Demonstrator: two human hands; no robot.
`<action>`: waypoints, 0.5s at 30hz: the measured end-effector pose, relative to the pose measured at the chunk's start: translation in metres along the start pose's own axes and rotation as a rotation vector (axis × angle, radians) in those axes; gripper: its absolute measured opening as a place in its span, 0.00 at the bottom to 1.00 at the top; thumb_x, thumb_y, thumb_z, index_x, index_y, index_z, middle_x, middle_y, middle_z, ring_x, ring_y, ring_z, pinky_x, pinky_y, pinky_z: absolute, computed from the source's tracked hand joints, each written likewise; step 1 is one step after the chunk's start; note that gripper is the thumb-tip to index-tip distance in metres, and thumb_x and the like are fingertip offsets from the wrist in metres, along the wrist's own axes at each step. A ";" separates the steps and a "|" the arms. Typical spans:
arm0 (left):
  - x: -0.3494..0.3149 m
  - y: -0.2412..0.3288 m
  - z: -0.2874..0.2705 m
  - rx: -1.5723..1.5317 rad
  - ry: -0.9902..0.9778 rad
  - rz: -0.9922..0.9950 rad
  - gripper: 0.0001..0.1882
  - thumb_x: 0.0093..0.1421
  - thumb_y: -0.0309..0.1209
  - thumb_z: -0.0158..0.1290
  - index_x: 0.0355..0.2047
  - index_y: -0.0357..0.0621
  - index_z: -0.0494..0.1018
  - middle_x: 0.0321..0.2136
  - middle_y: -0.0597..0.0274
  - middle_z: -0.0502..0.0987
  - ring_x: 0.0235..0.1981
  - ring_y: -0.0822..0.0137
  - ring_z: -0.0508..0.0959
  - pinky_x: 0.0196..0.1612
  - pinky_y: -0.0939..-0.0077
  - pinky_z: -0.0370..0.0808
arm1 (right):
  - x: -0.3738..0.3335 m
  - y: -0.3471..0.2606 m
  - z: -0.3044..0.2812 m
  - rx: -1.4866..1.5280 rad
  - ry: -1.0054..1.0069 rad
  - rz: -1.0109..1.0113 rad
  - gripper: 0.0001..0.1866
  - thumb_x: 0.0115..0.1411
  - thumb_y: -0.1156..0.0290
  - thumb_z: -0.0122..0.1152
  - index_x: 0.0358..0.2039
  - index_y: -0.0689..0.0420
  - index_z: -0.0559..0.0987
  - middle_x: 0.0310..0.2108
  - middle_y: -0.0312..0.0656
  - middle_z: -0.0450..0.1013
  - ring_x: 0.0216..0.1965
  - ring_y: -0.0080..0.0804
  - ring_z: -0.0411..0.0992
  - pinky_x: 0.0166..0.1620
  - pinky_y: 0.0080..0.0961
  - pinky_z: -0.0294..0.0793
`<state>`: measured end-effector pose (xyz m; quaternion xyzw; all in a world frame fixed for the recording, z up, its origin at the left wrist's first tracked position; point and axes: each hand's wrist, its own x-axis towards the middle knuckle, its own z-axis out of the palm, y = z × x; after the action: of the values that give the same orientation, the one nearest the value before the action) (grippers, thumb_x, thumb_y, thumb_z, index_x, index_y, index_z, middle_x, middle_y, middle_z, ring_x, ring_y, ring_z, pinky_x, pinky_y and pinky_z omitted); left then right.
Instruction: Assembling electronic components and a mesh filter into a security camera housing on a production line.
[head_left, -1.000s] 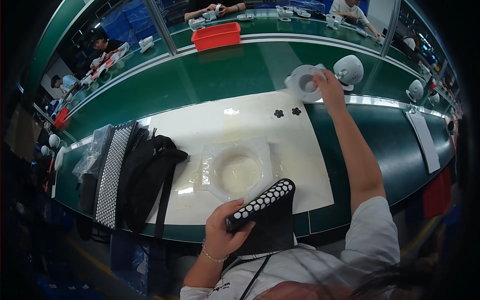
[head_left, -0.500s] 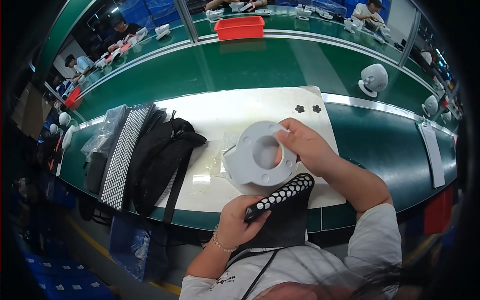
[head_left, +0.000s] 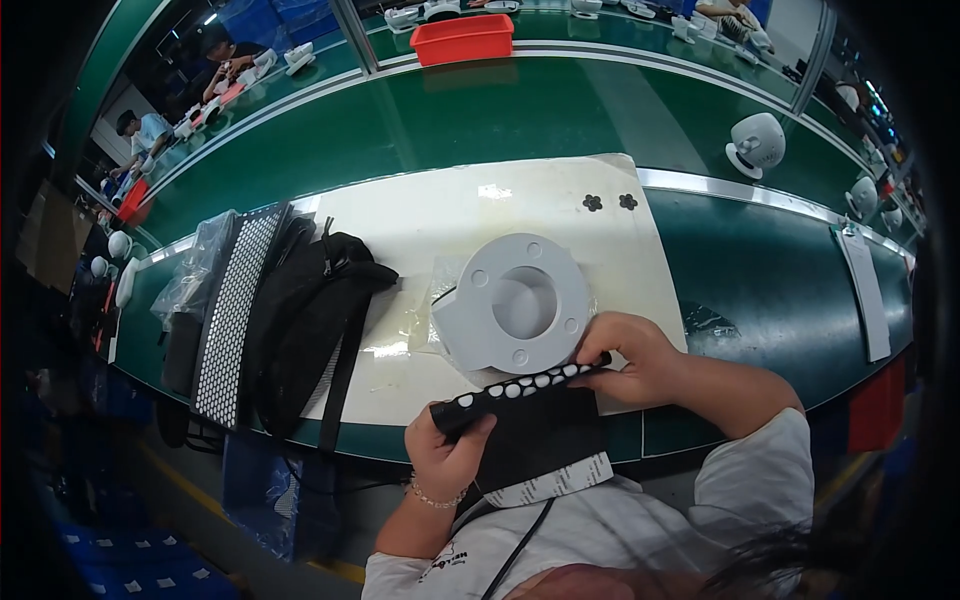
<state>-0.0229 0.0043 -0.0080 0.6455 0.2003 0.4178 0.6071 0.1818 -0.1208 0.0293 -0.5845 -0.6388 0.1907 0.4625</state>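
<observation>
A black sheet with rows of white round dots (head_left: 537, 430) is bent over, its dotted fold facing up, near the front edge of the bench. My left hand (head_left: 445, 455) grips its left end between thumb and fingers. At the opposite end, my right hand (head_left: 635, 360) pinches the sheet. Just beyond the fold lies a white plastic housing (head_left: 477, 325), with a round hollow in its middle and small round recesses around the ring. It rests on clear plastic film on a pale board (head_left: 400, 215).
To the left lie a black fabric bag (head_left: 305, 325), another dotted sheet (head_left: 232, 325) and a clear plastic bag (head_left: 200, 265). Two black flower-shaped pads (head_left: 592, 203) sit on the board. Beyond are a white rounded device (head_left: 757, 145) and a red bin (head_left: 462, 40). Co-workers sit across the line.
My right hand has let go of the white housing, now lying flat on the board, and has taken the right end of the dotted sheet. My left hand has shifted slightly left and lower.
</observation>
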 end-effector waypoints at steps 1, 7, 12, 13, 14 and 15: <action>-0.001 -0.002 -0.001 0.013 -0.011 0.022 0.08 0.44 0.19 0.58 0.24 0.35 0.70 0.15 0.67 0.71 0.17 0.80 0.67 0.21 0.87 0.64 | 0.001 -0.002 -0.001 0.002 -0.001 0.002 0.12 0.45 0.74 0.64 0.31 0.56 0.71 0.30 0.39 0.68 0.30 0.31 0.69 0.36 0.23 0.68; -0.001 -0.005 -0.005 0.078 -0.040 0.126 0.08 0.42 0.22 0.60 0.22 0.35 0.71 0.13 0.67 0.69 0.14 0.78 0.66 0.19 0.86 0.62 | 0.003 -0.014 -0.004 -0.019 -0.026 0.071 0.11 0.47 0.70 0.63 0.30 0.56 0.72 0.29 0.40 0.72 0.30 0.34 0.72 0.32 0.25 0.70; 0.000 -0.005 -0.007 0.081 -0.056 0.111 0.09 0.42 0.23 0.61 0.21 0.35 0.71 0.13 0.66 0.69 0.14 0.77 0.66 0.19 0.86 0.63 | -0.003 -0.001 -0.003 0.079 0.105 -0.020 0.11 0.46 0.70 0.65 0.29 0.55 0.73 0.30 0.40 0.71 0.30 0.34 0.71 0.31 0.26 0.70; 0.000 -0.005 -0.007 0.101 -0.057 0.133 0.09 0.42 0.23 0.61 0.22 0.35 0.71 0.13 0.65 0.69 0.14 0.77 0.66 0.19 0.86 0.63 | -0.002 -0.001 -0.003 0.079 0.106 -0.020 0.11 0.46 0.70 0.65 0.29 0.55 0.73 0.30 0.40 0.71 0.30 0.34 0.71 0.31 0.26 0.70; 0.000 -0.004 -0.007 0.102 -0.057 0.133 0.09 0.42 0.23 0.61 0.22 0.35 0.71 0.13 0.65 0.69 0.14 0.77 0.66 0.19 0.86 0.63 | -0.001 -0.001 -0.003 0.006 0.108 -0.091 0.11 0.45 0.71 0.65 0.28 0.54 0.73 0.31 0.39 0.71 0.31 0.34 0.71 0.31 0.26 0.69; 0.000 -0.003 -0.007 0.126 -0.058 0.135 0.09 0.42 0.23 0.61 0.21 0.35 0.71 0.13 0.65 0.69 0.14 0.77 0.66 0.19 0.86 0.63 | 0.000 0.000 -0.004 -0.066 0.111 -0.162 0.11 0.44 0.71 0.66 0.27 0.54 0.72 0.33 0.38 0.70 0.32 0.33 0.71 0.32 0.26 0.68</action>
<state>-0.0274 0.0090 -0.0116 0.7063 0.1645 0.4256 0.5412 0.1847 -0.1220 0.0311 -0.5556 -0.6633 0.0987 0.4916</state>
